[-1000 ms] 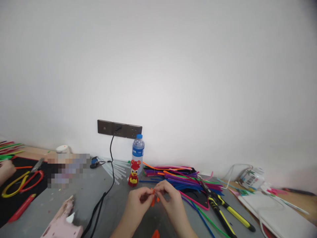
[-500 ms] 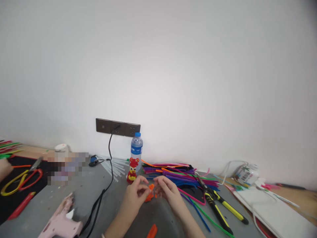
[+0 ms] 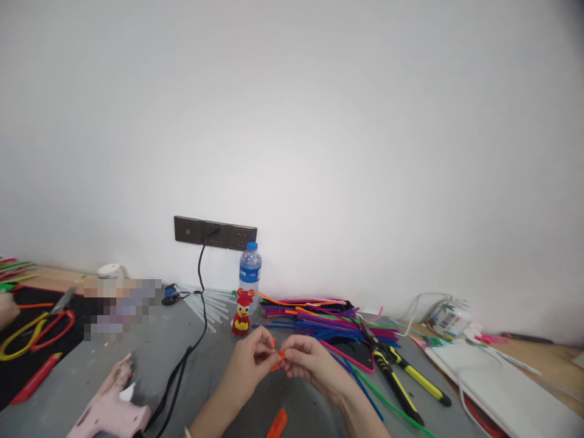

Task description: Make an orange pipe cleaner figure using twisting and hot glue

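Note:
My left hand [image 3: 250,363] and my right hand [image 3: 311,363] meet at the middle of the grey mat. Between their fingertips is a small bent orange pipe-cleaner piece [image 3: 276,364], pinched from both sides and partly hidden by the fingers. Another orange piece [image 3: 277,422] lies on the mat below, near the bottom edge. Just beyond my left hand stands a red and yellow pipe-cleaner figure [image 3: 242,312] with round eyes and ears. A water bottle [image 3: 250,267] with a blue cap is upright behind it.
Pipe cleaners [image 3: 314,316] in many colours lie behind my right hand, beside yellow-black pliers [image 3: 396,371]. A pink glue gun [image 3: 112,413] and its black cord [image 3: 181,371] are at left, with scissors [image 3: 41,331] farther out. Another person's hand [image 3: 6,309] shows at the left edge.
My right hand has come in toward the left and its fingertips now pinch the orange piece too. The view has shifted slightly.

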